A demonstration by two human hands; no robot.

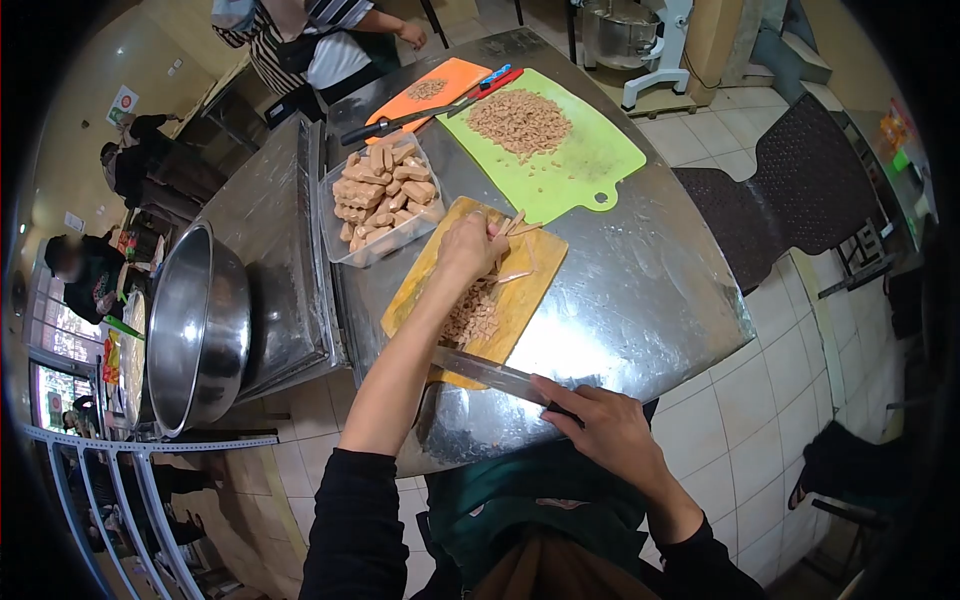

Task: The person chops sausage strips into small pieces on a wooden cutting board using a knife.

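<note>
Steel knife (492, 374), one, lower centre: clasping with right hand (612, 425); curling left hand (468, 246) over several strips (518, 226) on one board (528, 298), mid-frame; cannot tell if pinching.

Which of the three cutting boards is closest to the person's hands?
The yellow board: the left hand is right over it. The lime-green board and the orange board lie farther away from both hands.

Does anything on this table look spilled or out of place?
Nothing major stands out. A few loose bits lie on the green board, apart from the heap of chopped pieces, so that side looks slightly untidy.
</note>
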